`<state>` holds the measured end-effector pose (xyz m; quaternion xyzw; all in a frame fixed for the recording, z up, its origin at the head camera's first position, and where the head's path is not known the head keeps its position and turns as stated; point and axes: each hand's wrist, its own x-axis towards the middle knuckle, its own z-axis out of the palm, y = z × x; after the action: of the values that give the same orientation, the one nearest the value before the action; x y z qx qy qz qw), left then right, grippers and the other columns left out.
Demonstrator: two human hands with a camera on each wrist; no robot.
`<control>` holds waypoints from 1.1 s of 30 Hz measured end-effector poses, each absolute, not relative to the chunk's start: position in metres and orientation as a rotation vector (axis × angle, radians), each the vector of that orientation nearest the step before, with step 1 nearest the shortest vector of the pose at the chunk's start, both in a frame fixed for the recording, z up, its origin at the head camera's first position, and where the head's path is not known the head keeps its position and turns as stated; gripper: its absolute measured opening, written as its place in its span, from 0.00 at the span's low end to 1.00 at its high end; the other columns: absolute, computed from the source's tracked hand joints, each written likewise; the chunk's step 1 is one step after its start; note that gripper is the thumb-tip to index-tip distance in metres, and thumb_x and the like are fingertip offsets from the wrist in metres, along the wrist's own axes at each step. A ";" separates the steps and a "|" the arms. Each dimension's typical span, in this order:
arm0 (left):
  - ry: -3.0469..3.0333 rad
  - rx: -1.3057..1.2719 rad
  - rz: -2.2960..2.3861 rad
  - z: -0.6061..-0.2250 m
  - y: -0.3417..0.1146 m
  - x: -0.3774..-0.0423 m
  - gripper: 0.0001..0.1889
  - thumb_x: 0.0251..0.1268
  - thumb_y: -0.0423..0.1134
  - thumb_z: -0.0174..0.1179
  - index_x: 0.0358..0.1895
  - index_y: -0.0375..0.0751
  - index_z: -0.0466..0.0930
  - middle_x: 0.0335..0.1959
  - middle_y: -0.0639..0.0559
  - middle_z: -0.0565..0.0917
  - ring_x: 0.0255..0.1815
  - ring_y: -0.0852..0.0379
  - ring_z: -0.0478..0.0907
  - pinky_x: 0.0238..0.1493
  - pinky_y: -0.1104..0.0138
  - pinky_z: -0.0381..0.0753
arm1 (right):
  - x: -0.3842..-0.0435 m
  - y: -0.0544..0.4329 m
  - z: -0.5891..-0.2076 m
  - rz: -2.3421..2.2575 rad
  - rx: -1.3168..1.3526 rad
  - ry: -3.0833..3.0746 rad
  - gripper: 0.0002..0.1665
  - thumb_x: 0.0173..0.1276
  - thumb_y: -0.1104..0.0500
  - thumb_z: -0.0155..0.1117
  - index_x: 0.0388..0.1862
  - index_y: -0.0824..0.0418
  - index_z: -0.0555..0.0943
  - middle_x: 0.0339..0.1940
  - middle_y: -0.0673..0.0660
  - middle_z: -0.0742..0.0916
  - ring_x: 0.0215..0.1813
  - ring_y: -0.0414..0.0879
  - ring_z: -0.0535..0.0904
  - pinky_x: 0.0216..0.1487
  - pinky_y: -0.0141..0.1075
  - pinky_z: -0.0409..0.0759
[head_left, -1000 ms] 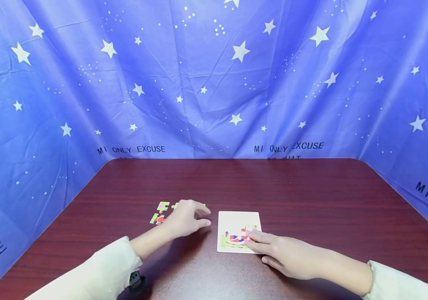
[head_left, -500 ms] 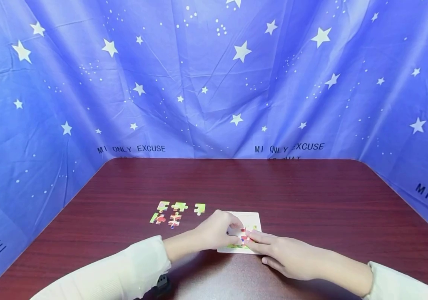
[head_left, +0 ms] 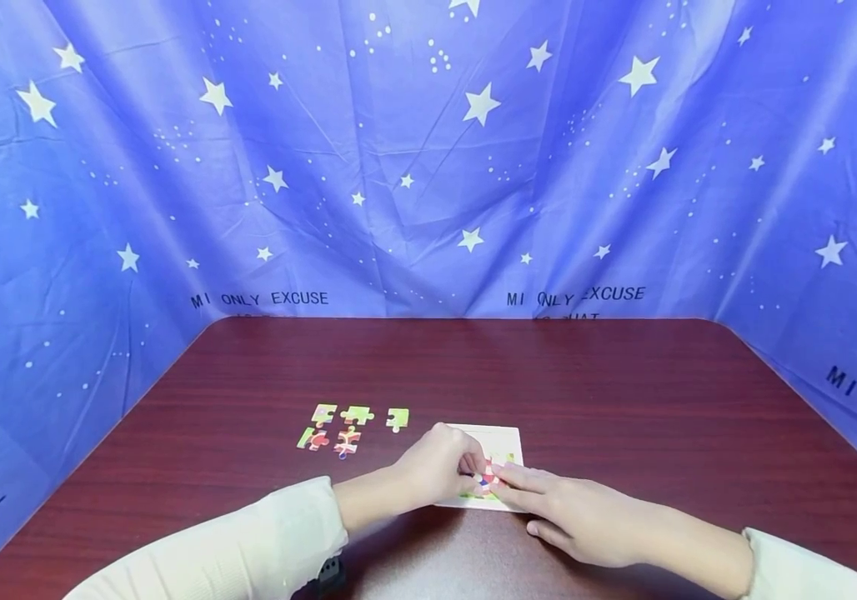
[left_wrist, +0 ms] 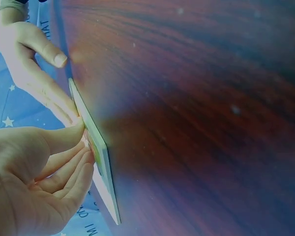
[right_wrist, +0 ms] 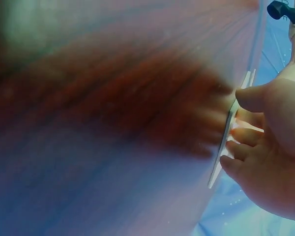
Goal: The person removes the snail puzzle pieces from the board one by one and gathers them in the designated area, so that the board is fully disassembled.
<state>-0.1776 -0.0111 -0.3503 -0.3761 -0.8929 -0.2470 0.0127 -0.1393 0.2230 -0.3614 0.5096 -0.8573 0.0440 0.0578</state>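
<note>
The pale square puzzle board lies flat on the table, its lower part filled with fitted, colourful pieces. Over its middle my left hand pinches a red-and-white puzzle piece between thumb and fingertips, right at the board's surface; the fingers hide most of it. In the left wrist view the thumb and fingers meet at the board's face. My right hand reaches in from the right, its extended fingers resting on the board's right side and the pieces there. The right wrist view shows its fingertips along the board edge.
Several loose jigsaw pieces, among them a green one and a red-and-white one, lie left of the board on the dark red wooden table. A blue star-patterned curtain stands behind the table and at its sides.
My left hand has moved right from the loose pieces to the board, uncovering those on the table, and since then has shifted only slightly. The right hand has stayed on the board.
</note>
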 end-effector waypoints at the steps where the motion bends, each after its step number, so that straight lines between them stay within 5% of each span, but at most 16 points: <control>1: -2.781 -1.171 -0.775 -0.351 -0.011 -0.178 0.04 0.50 0.30 0.71 0.26 0.38 0.84 0.25 0.52 0.88 0.27 0.66 0.82 0.32 0.84 0.74 | -0.138 0.225 -0.362 0.130 1.540 -2.604 0.33 0.72 0.56 0.55 0.75 0.52 0.61 0.75 0.54 0.69 0.70 0.49 0.72 0.57 0.40 0.80; 10: -2.868 -1.048 -0.767 -0.348 -0.007 -0.182 0.08 0.42 0.30 0.74 0.27 0.39 0.85 0.24 0.52 0.87 0.26 0.68 0.79 0.30 0.83 0.73 | -0.130 0.229 -0.363 0.074 1.515 -2.574 0.31 0.73 0.54 0.54 0.73 0.54 0.64 0.73 0.51 0.71 0.70 0.46 0.71 0.58 0.40 0.79; 17: -2.932 -0.945 -0.675 -0.348 0.003 -0.187 0.09 0.50 0.36 0.70 0.37 0.40 0.87 0.30 0.53 0.86 0.33 0.66 0.79 0.35 0.79 0.76 | -0.128 0.231 -0.363 0.073 1.524 -2.566 0.30 0.73 0.53 0.54 0.73 0.53 0.64 0.73 0.51 0.72 0.70 0.47 0.71 0.58 0.40 0.80; 23: -2.891 -1.021 -0.529 -0.350 0.010 -0.189 0.04 0.50 0.34 0.68 0.30 0.42 0.85 0.26 0.54 0.83 0.30 0.68 0.71 0.31 0.81 0.71 | -0.130 0.230 -0.360 0.076 1.544 -2.568 0.29 0.74 0.53 0.53 0.72 0.55 0.65 0.72 0.52 0.73 0.70 0.47 0.72 0.58 0.40 0.80; 27: -2.932 -0.953 -0.713 -0.349 0.012 -0.191 0.08 0.52 0.33 0.69 0.34 0.38 0.80 0.28 0.53 0.84 0.29 0.70 0.74 0.31 0.82 0.73 | -0.131 0.229 -0.359 0.068 1.545 -2.569 0.28 0.74 0.52 0.53 0.71 0.56 0.68 0.71 0.53 0.74 0.69 0.47 0.73 0.57 0.40 0.80; 33: -2.905 -0.819 -1.231 -0.349 0.013 -0.194 0.06 0.51 0.25 0.66 0.28 0.35 0.77 0.20 0.48 0.83 0.15 0.68 0.75 0.19 0.79 0.74 | -0.133 0.227 -0.355 0.114 1.555 -2.620 0.27 0.75 0.51 0.52 0.70 0.55 0.69 0.69 0.53 0.76 0.68 0.48 0.74 0.57 0.41 0.80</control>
<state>-0.1944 0.0127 -0.3486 -0.2507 -0.8897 -0.3769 -0.0591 -0.1329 0.2270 -0.3552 0.5094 -0.8585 0.0374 0.0462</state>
